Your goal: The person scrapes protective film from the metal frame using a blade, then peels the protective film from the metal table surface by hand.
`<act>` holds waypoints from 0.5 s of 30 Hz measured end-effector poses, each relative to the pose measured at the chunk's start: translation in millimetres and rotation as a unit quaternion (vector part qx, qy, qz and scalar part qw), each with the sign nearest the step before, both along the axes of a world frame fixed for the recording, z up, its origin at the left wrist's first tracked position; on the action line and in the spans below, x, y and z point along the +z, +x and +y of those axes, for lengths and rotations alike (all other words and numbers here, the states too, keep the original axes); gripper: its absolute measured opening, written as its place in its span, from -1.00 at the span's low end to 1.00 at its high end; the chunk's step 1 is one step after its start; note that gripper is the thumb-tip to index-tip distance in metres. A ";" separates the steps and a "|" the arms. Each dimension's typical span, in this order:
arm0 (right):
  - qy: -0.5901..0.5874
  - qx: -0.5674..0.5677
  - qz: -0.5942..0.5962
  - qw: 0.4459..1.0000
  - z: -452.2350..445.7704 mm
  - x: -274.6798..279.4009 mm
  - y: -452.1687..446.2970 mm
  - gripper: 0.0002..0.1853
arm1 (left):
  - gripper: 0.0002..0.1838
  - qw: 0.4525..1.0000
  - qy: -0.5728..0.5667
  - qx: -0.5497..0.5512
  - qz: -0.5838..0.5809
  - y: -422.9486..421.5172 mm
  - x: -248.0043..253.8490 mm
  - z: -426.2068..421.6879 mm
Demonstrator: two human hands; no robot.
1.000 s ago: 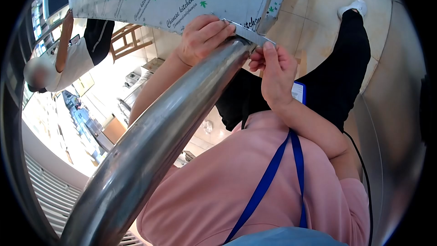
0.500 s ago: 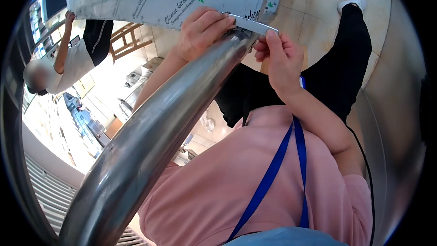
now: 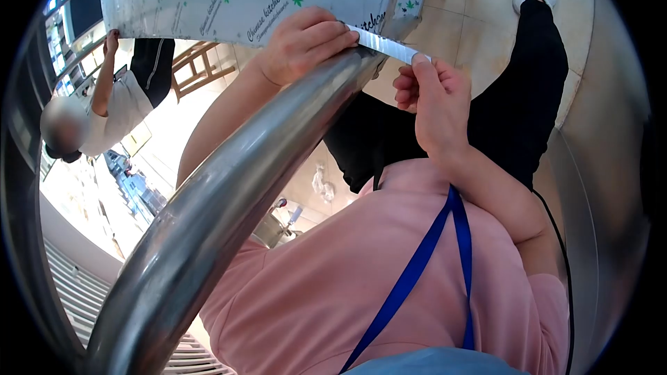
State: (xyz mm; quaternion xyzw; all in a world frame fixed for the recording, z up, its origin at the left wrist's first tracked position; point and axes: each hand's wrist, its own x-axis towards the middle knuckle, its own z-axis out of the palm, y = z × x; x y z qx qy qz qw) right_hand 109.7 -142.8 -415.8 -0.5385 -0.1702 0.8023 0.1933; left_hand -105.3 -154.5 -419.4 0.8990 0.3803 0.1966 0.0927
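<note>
A narrow silvery strip (image 3: 385, 44) spans the gap between my two hands, slanting down to the right. My left hand (image 3: 306, 45) is closed round its left end, beside the upper end of a thick shiny metal pipe (image 3: 229, 187). Thumb and fingers of my right hand (image 3: 441, 101) pinch the strip's right end, to the right of the pipe. Just beyond the strip is a large panel (image 3: 208, 0) in pale film printed with green leaves and "Chinese kitchen". My left fingertips hide part of the strip near the panel's lower edge.
A person (image 3: 118, 111) in a white top stands at left, one hand at the panel's edge. Near them is a wooden stool (image 3: 198, 69). Crumpled clear plastic (image 3: 323, 184) lies on the tiled floor. A black cable (image 3: 566, 257) runs down the right side.
My right hand has moved right, away from the pipe's end, and more of the strip shows between my hands. My left hand has shifted slightly up, still gripping it.
</note>
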 end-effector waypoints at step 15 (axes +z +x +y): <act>0.054 0.048 0.047 0.996 11.9 2.7 3.6 -0.65 | -0.69 0.997 0.024 0.072 0.001 2.0 3.7 -6.0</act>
